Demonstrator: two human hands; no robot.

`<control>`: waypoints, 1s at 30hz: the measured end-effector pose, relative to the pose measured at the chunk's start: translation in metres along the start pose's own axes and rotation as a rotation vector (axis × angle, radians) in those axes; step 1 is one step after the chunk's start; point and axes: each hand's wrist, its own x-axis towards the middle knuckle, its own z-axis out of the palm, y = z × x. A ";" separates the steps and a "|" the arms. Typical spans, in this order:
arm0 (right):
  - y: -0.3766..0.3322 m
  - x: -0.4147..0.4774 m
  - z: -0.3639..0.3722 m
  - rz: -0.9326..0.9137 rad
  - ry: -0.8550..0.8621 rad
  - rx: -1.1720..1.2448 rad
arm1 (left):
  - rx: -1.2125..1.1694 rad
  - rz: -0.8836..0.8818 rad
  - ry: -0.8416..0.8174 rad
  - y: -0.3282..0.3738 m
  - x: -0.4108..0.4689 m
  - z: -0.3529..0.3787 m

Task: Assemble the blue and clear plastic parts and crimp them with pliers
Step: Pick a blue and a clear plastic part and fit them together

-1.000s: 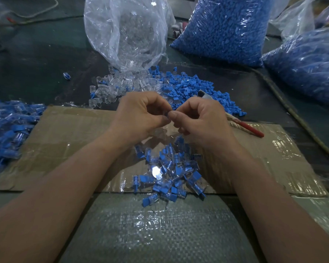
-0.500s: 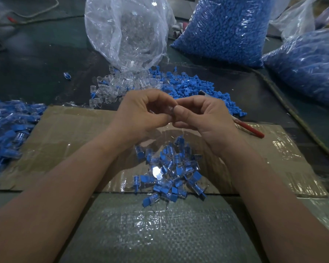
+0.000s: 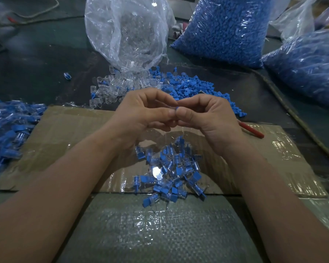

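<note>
My left hand (image 3: 142, 112) and my right hand (image 3: 209, 116) meet fingertip to fingertip above the cardboard. Between them they pinch a small part; only a sliver of blue (image 3: 176, 108) and a hint of clear plastic show, the rest is hidden by the fingers. Under my wrists lies a pile of joined blue-and-clear pieces (image 3: 171, 169). Loose clear parts (image 3: 114, 88) and loose blue parts (image 3: 194, 88) lie behind my hands. The pliers' red handle (image 3: 252, 130) sticks out from behind my right hand.
A taped cardboard sheet (image 3: 65, 133) covers the work area. Another heap of joined pieces (image 3: 6, 130) lies at the left. A clear bag (image 3: 127, 33) of clear parts and two bags of blue parts (image 3: 226, 29) (image 3: 308, 63) stand behind. A cable (image 3: 292, 112) runs at the right.
Both hands have risen slightly and drawn closer; the fingertips now press together on the small part. A bit of blue now shows between the thumbs.
</note>
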 end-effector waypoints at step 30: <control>0.015 0.004 -0.002 -0.437 0.025 -0.432 | -0.092 -0.158 0.003 0.003 0.006 -0.006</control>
